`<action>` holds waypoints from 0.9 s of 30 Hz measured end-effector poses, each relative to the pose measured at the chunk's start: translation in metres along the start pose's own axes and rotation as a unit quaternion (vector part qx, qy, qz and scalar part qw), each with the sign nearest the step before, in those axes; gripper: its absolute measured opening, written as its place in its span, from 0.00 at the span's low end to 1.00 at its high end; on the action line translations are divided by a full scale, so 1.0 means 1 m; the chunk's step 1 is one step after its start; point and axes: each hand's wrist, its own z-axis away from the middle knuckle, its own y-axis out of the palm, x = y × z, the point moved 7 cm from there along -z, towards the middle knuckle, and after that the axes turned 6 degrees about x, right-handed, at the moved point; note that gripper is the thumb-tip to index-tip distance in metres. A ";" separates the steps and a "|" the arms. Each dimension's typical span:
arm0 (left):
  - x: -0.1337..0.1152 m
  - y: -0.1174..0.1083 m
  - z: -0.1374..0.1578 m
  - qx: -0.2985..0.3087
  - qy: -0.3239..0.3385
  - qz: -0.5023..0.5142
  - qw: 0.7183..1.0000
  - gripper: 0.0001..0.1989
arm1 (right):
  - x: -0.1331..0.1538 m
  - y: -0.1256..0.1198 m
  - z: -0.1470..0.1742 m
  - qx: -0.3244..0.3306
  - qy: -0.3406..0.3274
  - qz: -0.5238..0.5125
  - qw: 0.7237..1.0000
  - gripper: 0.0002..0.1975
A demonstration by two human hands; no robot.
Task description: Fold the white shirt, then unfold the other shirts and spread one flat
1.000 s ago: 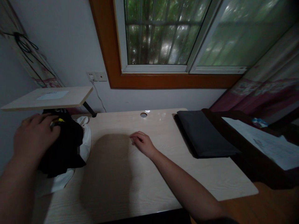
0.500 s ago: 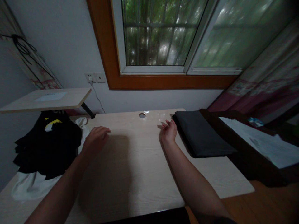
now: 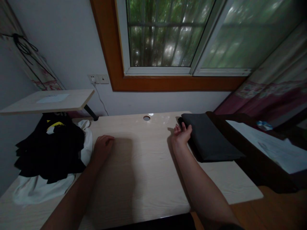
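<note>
My left hand (image 3: 104, 146) is over the left half of the light wooden desk (image 3: 151, 166), to the right of the clothes pile, with loosely bent fingers and nothing visible in them. A stack of black folded clothes (image 3: 50, 150) with a yellow and white print lies on a white cloth (image 3: 44, 190) at the left. On the other side, my right hand (image 3: 182, 134) is turned partly palm up, its thumb and fingers apart. It is at the left edge of a dark grey folded cloth (image 3: 211, 137); whether the thumb touches that cloth, I cannot tell. The right hand holds nothing visible.
A raised shelf (image 3: 28, 102) carrying a paper overhangs the clothes pile. The desk has a round cable hole (image 3: 146, 118) near the back. Beyond the right side, a dark surface holds a pale sheet (image 3: 261, 143). A window and a wall socket (image 3: 98, 79) are behind.
My right hand has moved right, to the edge of the grey cloth, and its thumb has spread. My left hand has come slightly nearer to me, its fingers bent more.
</note>
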 end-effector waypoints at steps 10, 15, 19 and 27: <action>0.011 0.003 -0.001 0.003 -0.011 0.014 1.000 0.11 | 0.012 -0.007 -0.012 0.013 0.045 -0.061 0.997 0.34; 0.010 0.003 -0.002 0.007 -0.020 0.016 1.000 0.11 | 0.002 -0.007 -0.009 0.030 0.102 -0.020 0.994 0.39; 0.011 0.005 -0.002 0.013 -0.025 0.020 0.999 0.11 | 0.002 -0.005 -0.006 0.041 0.088 0.006 0.995 0.39; 0.009 0.003 -0.002 0.018 -0.033 0.035 0.999 0.11 | -0.002 0.000 0.001 0.025 0.071 0.012 0.997 0.35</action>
